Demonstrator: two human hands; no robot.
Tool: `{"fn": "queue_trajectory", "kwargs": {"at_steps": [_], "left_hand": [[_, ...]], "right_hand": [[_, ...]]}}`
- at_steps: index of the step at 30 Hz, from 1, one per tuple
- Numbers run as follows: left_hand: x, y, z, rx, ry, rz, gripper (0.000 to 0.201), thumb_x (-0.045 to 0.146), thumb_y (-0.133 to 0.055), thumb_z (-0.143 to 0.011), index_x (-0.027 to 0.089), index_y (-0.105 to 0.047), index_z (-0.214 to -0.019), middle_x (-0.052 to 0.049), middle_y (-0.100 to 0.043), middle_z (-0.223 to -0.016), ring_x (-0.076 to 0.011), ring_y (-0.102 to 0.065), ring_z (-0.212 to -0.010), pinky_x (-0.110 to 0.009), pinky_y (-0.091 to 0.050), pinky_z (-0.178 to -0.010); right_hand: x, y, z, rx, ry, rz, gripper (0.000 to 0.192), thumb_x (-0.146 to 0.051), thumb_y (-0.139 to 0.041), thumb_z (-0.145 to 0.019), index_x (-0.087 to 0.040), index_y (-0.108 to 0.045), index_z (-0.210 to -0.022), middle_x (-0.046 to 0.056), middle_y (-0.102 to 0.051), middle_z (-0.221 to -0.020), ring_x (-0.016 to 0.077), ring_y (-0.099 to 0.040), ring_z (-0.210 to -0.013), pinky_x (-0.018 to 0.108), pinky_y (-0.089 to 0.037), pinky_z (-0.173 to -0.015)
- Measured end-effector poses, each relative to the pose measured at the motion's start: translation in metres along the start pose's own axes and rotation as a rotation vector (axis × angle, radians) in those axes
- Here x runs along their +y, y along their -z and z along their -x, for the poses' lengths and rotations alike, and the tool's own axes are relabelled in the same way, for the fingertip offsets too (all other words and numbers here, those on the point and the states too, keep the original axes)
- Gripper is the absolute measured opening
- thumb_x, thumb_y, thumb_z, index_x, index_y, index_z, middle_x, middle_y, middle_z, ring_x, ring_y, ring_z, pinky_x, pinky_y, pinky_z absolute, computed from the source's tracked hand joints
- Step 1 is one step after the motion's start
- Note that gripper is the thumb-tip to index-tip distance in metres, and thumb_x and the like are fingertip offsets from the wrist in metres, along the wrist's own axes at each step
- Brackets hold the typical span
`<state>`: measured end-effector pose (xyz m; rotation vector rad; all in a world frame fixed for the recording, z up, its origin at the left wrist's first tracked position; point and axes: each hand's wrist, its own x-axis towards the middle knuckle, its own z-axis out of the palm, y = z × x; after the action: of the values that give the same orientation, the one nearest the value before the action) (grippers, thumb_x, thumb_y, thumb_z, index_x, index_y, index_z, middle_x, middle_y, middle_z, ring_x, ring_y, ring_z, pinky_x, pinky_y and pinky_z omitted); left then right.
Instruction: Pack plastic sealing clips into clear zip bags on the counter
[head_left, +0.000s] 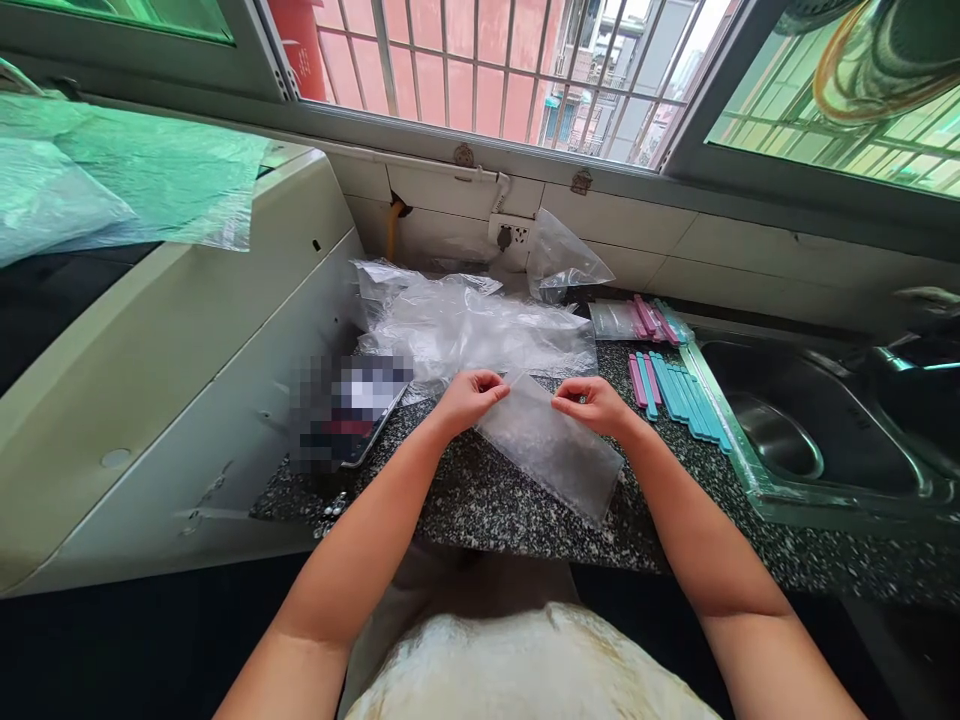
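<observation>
A clear plastic bag [555, 450] lies tilted between my hands over the speckled countertop. My left hand [472, 395] pinches its upper left corner between thumb and fingers. On the bag's upper right edge, my right hand [589, 403] has thumb and fingertips pressed together. The bag looks flat, with nothing visible inside. Beyond my hands lies a heap of crumpled clear plastic bags [480, 325]. To the right of my right hand, pink and teal flat sticks [682, 395] lie in a row on the counter.
A black sink [817, 420] is set into the counter at right. More sticks [656, 318] rest on a clear bag by its back corner. A blurred device [360, 410] lies at left beside a pale panel [187, 390]. A socket [512, 238] with a plug is on the tiled wall.
</observation>
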<state>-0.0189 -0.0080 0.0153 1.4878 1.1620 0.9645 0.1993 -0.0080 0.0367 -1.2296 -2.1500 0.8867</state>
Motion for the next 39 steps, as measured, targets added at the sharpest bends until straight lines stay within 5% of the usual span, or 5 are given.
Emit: {"fn": "queue_trajectory", "kwargs": {"at_steps": [11,28,39], "left_hand": [[-0.001,-0.002,0.0,-0.028,-0.029,-0.045,0.022,0.034,-0.057,-0.065,0.012,-0.06,-0.064,0.001,-0.054,-0.057,-0.0096,-0.044,-0.055,-0.023,-0.035,-0.055],[-0.006,-0.007,0.001,-0.113,-0.058,-0.1,0.021,0.031,-0.055,-0.067,0.012,-0.061,-0.066,0.001,-0.055,-0.058,-0.0098,-0.045,-0.056,-0.022,-0.035,-0.054],[-0.002,-0.008,0.001,-0.073,-0.083,-0.224,0.016,0.025,-0.055,-0.068,0.013,-0.064,-0.063,-0.002,-0.059,-0.062,-0.0119,-0.049,-0.06,-0.022,-0.039,-0.056]], "right_hand": [[-0.004,0.006,0.003,-0.18,-0.077,-0.039,0.029,-0.041,-0.056,-0.074,-0.013,-0.062,-0.071,0.002,-0.056,-0.061,0.0096,-0.044,-0.057,0.023,-0.035,-0.052],[-0.004,-0.004,0.0,-0.098,-0.048,-0.025,0.029,-0.039,-0.053,-0.073,-0.014,-0.054,-0.059,-0.003,-0.042,-0.052,0.0073,-0.034,-0.051,0.021,-0.027,-0.047],[-0.002,-0.002,0.002,-0.255,-0.127,-0.008,0.027,-0.037,-0.054,-0.071,-0.013,-0.057,-0.06,-0.003,-0.045,-0.052,0.0069,-0.036,-0.05,0.02,-0.028,-0.047]]}}
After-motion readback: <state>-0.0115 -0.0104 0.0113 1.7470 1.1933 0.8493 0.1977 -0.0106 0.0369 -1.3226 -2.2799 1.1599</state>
